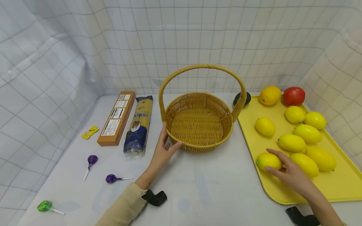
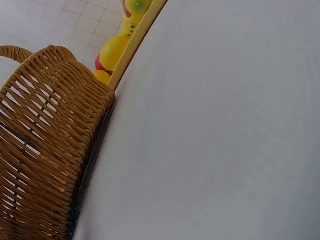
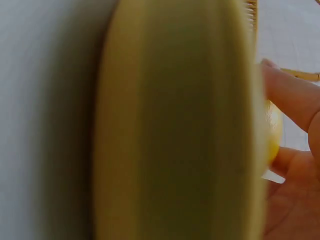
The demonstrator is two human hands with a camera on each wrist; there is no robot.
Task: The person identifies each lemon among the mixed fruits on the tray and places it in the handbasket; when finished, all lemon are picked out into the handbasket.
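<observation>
Yellow tray (image 3: 175,120) stands nearest. Grasping step: right hand (image 1: 293,174) apparently pinches lemon (image 1: 268,160), fingers part-curled; next move requires firm hold. Left hand (image 1: 162,153), fingers spread, touches wicker basket (image 1: 198,147).

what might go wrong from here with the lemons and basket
The yellow oval lemon may slip, as the right grip seems to pinch only its rounded sides. A second yellow lemon lies close beside that grip, so a bump could roll it along the yellow rimmed tray. The round tan wicker basket might slide if the left grip, which rests against its near left side, pushes.
</observation>
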